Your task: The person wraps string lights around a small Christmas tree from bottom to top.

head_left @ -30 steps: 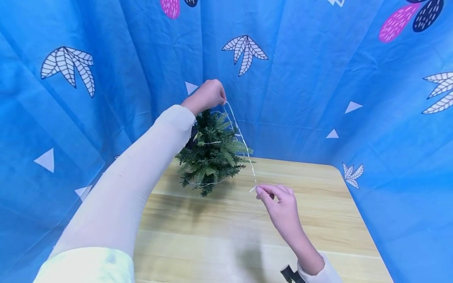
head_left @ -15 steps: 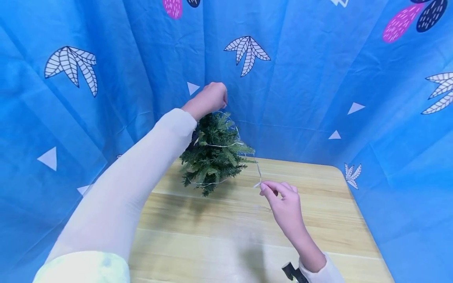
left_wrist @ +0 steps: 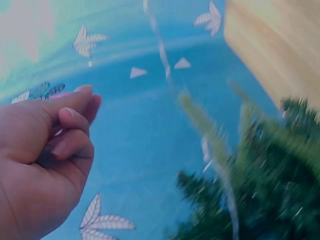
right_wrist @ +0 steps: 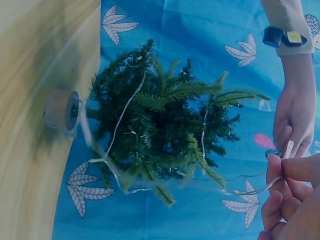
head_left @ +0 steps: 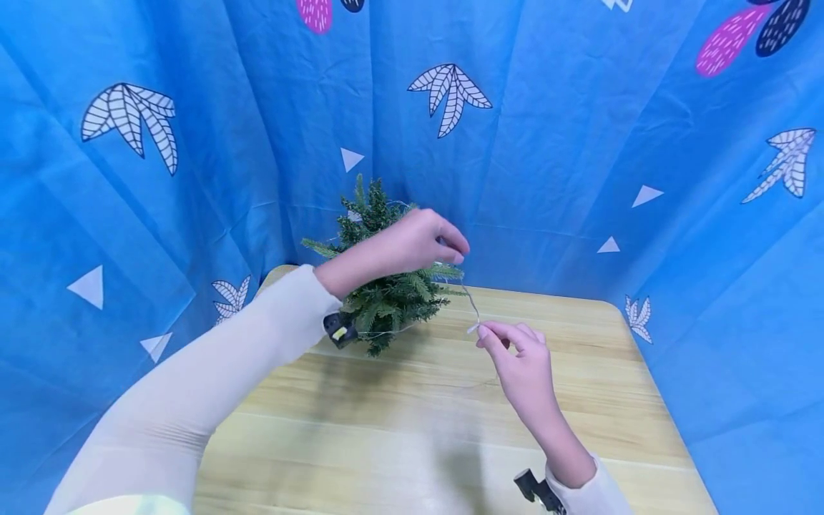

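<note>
A small artificial Christmas tree (head_left: 395, 304) stands on the table, wound with a thin string of lights (right_wrist: 120, 119). My right hand (head_left: 524, 361) pinches the light string's whitish end between thumb and fingertips, to the right of the tree. From there the wire (head_left: 472, 298) runs back to the branches. In front of the tree's upper part hangs my left hand (head_left: 418, 243), its fingers loosely bent with nothing visible in them. The left wrist view shows that hand (left_wrist: 47, 155) apart from both the wire (left_wrist: 162, 52) and the branches. Part of the tree is hidden behind the left forearm.
The wooden table (head_left: 566, 422) has a rounded far right corner. Blue patterned curtains (head_left: 547, 157) surround it at the back and sides. A round wooden base (right_wrist: 59, 110) supports the tree. Each wrist carries a small black camera mount (head_left: 339, 330).
My left hand has let go of the wire and come down and right from above the treetop, uncovering the top. The right hand, still pinching the string's end, has risen slightly.
</note>
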The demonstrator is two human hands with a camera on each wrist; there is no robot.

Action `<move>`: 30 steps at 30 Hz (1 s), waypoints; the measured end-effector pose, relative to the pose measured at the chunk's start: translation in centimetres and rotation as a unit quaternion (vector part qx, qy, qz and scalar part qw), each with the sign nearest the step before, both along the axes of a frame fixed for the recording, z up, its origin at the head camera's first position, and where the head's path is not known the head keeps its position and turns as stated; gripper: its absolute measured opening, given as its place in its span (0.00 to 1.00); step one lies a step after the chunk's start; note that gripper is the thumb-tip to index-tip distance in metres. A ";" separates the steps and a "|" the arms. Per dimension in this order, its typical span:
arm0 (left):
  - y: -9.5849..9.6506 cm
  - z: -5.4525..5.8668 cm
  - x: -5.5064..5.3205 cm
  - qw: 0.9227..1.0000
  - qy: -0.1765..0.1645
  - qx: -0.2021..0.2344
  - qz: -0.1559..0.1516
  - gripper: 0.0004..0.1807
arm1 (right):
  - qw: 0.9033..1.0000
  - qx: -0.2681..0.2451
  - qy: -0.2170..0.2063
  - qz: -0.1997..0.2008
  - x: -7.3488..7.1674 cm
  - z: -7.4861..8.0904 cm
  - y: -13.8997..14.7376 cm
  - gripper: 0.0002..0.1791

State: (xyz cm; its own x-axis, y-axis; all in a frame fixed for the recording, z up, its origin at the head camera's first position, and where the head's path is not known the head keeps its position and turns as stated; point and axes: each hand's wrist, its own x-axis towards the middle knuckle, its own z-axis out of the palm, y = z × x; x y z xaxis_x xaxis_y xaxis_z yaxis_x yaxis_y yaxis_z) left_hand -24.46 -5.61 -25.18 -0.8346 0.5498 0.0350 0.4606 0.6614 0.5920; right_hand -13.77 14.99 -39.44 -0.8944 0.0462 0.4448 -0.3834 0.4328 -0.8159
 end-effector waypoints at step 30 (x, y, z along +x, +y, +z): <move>1.5 -4.8 0.2 0.985 0.148 -0.008 -0.089 0.06 | 1.000 -0.013 0.020 0.016 0.4 1.2 0.1 0.07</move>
State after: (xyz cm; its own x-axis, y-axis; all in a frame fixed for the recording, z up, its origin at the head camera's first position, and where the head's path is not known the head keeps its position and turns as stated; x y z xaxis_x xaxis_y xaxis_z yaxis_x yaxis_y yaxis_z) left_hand -24.25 -4.09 -29.94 -0.6803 0.6884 0.2516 0.7201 0.5638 0.4045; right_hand -13.36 15.06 -38.25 -0.8771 0.0306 0.4793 -0.4289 0.3988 -0.8105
